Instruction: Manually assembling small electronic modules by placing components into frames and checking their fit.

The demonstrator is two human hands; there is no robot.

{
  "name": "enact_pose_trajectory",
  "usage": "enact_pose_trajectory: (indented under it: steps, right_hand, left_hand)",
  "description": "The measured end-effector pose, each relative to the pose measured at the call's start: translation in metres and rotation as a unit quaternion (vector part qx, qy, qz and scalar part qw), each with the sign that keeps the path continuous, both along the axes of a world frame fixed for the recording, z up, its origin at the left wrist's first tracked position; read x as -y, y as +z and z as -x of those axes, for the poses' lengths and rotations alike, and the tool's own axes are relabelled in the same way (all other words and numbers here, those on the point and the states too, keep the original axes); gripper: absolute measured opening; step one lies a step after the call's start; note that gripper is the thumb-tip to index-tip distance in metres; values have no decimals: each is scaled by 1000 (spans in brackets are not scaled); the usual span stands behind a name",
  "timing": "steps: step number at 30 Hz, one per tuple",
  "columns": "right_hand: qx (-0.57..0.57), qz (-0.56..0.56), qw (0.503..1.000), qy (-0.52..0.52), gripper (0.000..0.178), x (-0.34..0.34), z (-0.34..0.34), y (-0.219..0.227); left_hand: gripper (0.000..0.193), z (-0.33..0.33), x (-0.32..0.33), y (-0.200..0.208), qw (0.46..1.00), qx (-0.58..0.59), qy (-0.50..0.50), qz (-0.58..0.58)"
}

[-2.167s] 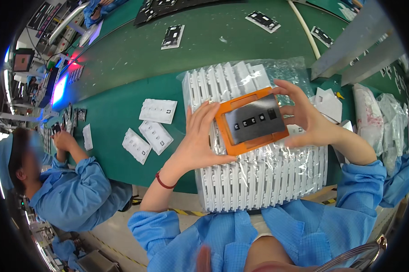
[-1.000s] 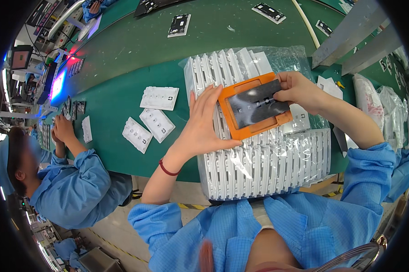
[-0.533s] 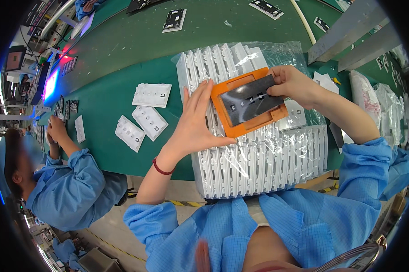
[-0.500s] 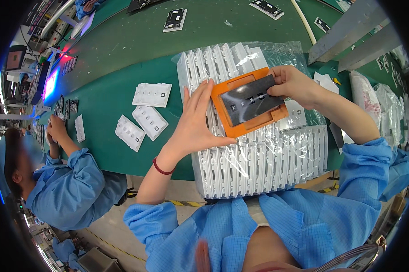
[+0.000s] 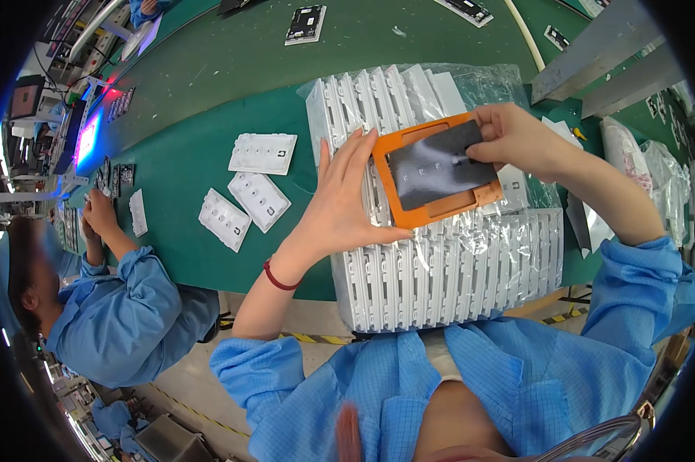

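Observation:
A flat orange frame (image 5: 448,206) with cut-out recesses is held over rows of white plastic pieces (image 5: 440,285). My left hand (image 5: 344,204) grips its left side, fingers along the upper left corner and thumb by the lower left one. A thin, glossy black sheet (image 5: 424,173) with a row of small marks lies across the frame, tilted up toward the right. Its right end is pinched between the thumb and fingers of my right hand (image 5: 509,142). Whether its left edge touches the frame all along, I cannot tell.
Clear plastic film (image 5: 490,85) spreads around the white rows. Three white panels (image 5: 263,154) lie to the left on the green table (image 5: 186,200). Metal posts (image 5: 586,58) and bagged items (image 5: 659,181) stand at right. A co-worker in blue (image 5: 124,316) works at far left.
The orange frame and both hands have shifted slightly right in view, with the whole scene also moving a little. The glare on the black sheet has changed; both grips stay the same.

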State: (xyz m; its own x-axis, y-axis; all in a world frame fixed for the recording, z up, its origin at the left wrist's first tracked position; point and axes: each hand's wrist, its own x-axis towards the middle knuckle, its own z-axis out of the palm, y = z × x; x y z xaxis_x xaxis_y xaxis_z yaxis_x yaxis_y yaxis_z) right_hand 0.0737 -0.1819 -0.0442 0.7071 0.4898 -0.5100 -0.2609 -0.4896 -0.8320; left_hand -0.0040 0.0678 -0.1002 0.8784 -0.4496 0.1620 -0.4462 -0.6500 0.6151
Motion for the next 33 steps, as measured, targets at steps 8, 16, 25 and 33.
enact_pose_trajectory:
  steps: [8,16,25,33]
  right_hand:
    - [61,38,997,10,18,4,3,-20]
    - [107,-26,994,-12,9,5,6,-24]
    - [461,168,866,94,31,-6,25,-11]
    - [506,94,854,80,37,17,26,3]
  left_hand:
    - [118,-1,1,0,1000,12,-3,-8]
    - [117,-1,2,-1,1000,8,-5,-10]
    - [112,-1,2,-1,999,18,-9,-29]
    - [109,-1,0,-1,999,30,-10,-29]
